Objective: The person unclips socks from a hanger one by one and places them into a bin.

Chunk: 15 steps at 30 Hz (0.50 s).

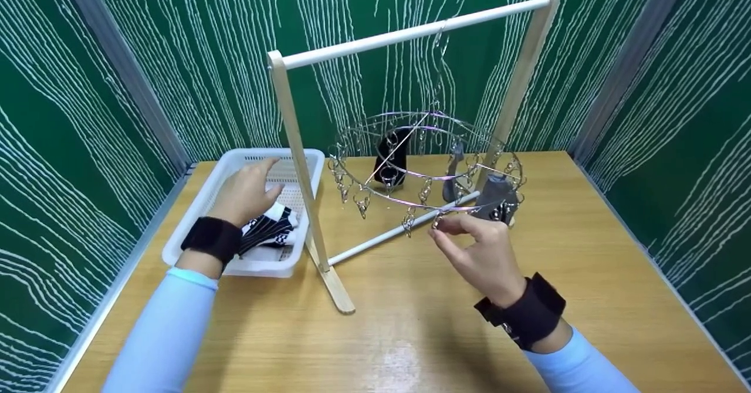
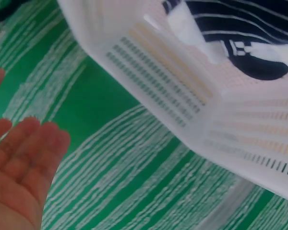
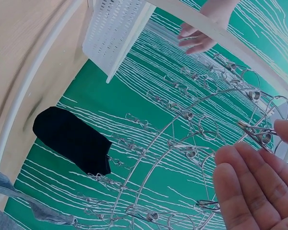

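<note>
My right hand (image 1: 484, 252) pinches a metal clip (image 3: 263, 137) at the near edge of the round wire hanger (image 1: 419, 176). The clip has nothing in its jaws. Over the white basket (image 1: 267, 271) hovers my left hand (image 1: 242, 193), fingers extended and holding nothing. Black-and-white striped socks (image 1: 271, 230) lie inside that basket, below the hand. A black sock (image 1: 399, 155) hangs from clips at the hanger's far side. Two grey socks hang at its right: a narrow one (image 1: 451, 185) farther back and a wider one (image 1: 496, 196) close beyond my right hand.
A wooden stand carries the hanger by a hook (image 1: 441, 40) on its white top bar (image 1: 375, 42). The stand's left post (image 1: 298, 146) rises beside the basket, and its foot (image 1: 339, 290) reaches toward me. Green walls with white streaks enclose the wooden table (image 1: 387, 334).
</note>
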Motion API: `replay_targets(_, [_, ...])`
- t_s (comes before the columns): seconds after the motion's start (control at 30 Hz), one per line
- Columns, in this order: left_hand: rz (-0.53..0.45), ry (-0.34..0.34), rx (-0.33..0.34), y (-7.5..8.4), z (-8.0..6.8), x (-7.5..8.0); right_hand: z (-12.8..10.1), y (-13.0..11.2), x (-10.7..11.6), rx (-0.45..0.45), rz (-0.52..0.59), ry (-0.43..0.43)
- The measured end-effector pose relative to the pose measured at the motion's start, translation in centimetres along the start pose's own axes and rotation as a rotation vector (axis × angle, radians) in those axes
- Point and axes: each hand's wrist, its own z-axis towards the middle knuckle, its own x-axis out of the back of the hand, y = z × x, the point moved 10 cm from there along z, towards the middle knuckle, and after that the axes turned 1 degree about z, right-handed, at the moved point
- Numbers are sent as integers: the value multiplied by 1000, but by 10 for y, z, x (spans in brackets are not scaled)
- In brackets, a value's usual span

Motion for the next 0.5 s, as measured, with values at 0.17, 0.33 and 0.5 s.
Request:
replay_targets(0.17, [-42,121,-51,13,-16,17,-2,0,-1,4,5,-3])
replay_targets(0.33, [-92,333,-113,32,-37,49,-2,1,-1,2,-12,1])
replay_targets(0.5, [-159,561,-203,57,-62,80,-2,1,1,-3,-19,5])
